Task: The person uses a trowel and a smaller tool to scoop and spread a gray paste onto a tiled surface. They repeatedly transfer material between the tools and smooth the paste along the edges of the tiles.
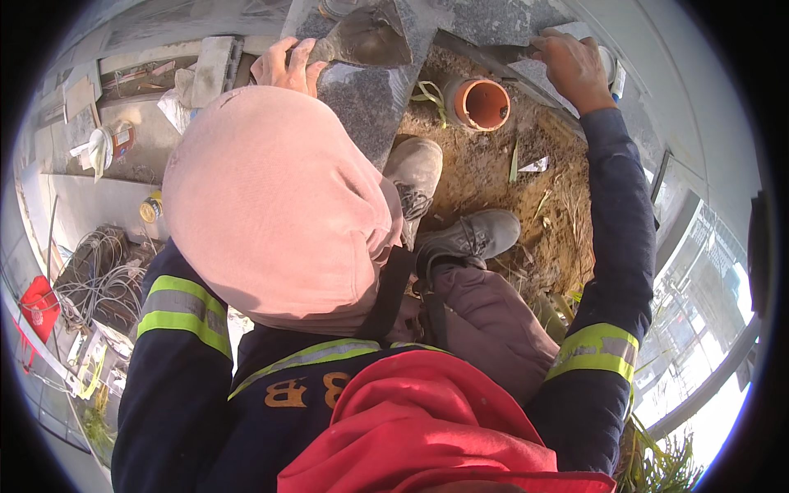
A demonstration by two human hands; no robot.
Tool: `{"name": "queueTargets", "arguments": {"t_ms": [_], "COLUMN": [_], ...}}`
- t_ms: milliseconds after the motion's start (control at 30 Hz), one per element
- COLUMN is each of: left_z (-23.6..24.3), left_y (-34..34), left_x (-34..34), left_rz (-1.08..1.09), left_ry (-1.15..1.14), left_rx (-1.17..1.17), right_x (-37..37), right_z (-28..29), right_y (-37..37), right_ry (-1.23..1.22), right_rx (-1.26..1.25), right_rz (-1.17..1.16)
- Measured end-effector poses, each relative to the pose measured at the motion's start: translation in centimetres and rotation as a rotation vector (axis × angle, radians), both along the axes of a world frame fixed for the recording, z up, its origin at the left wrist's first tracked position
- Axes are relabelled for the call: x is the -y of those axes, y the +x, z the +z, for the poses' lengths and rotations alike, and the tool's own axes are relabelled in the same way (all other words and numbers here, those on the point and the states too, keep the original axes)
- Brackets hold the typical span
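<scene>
Tangled wire near 1 red object

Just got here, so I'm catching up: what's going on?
Someone in a dark jacket crouches over bare soil. The left hand is at a dark, wedge-shaped piece above a grey slab; the right hand is by the soil's far right edge. Between them, an orange pipe shows its open end. Whether either hand grips anything is unclear.

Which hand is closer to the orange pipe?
Right. The right hand is to the right of the orange pipe; the left hand is farther off, to its left.
</scene>
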State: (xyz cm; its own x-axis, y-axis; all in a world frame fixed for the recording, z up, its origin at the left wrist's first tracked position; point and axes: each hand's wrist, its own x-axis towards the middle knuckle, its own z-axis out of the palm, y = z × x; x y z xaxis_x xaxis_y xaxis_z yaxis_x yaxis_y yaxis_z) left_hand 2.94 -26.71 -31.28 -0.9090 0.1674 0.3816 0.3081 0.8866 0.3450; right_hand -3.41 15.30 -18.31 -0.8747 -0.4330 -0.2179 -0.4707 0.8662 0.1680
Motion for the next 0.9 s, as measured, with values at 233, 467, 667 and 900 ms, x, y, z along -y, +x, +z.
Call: {"name": "queueTargets", "arguments": {"t_ms": [233,467,667,900], "left_z": [0.0,0.0,0.5,-0.1], "left_y": [-0.1,-0.1,-0.1,0.0], "left_x": [0.3,-0.2,0.2,0.3], "left_rz": [-0.023,0.002,-0.03,-0.018], "left_ry": [0.028,-0.013,-0.018,-0.042], "left_rx": [0.006,0.015,0.024,0.045], "right_x": [-2.1,-1.5,2.5,5.9], "right_z": [1.6,-3.3,-1.9,1.7], "right_y": [2.0,6.2,7.5,6.1], "right_ry": [-0.024,-0.288,-0.36,-0.222], "right_rx": [-0.08,-0.033,-0.023,0.045], "right_rz": [-0.162,0.019,-0.05,-0.056]}}
